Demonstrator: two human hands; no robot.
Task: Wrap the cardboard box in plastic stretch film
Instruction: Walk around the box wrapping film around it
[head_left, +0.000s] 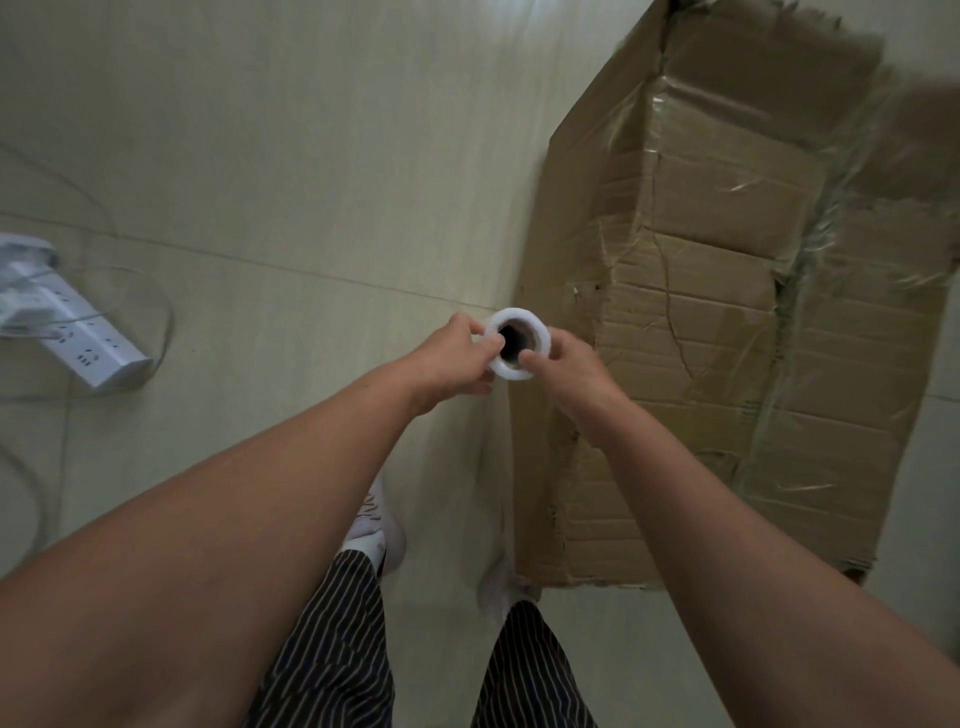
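Standing over tiled floor (311, 156), looking straight down. Stretch film roll (517, 317) held upright, seen end-on: white wound film round a dark hollow core. It sits between both hands, just beside the near-left corner of the cardboard box (727, 322). Left hand (457, 353): thumb hooked into the core mouth, fingers curled round the outside of the roll. Right hand (566, 364): thumb pressed on the rim, fingers wrapped round the far side and mostly hidden. The box is large and stands on the floor to the right. It is worn, with creased panels, ragged flap edges and old tape lines. Glossy wrinkled film on box (748, 182) crosses the top and upper side, so I judge the wrapping to be partly done. A hazy band drops below the roll along the box edge. It may be film paying out, but it is too blurred to say. Handling: the roll looks light and rigid, best held by the core ends so it can spin. The film is thin and clingy, likely to stretch and to tear on the ragged corners. The box walls look soft and dented, so heavy tension could crush them. Box flaps lie shut under the film, so the contents are not visible. A white power strip (88, 338) with looped cable lies well apart at left.
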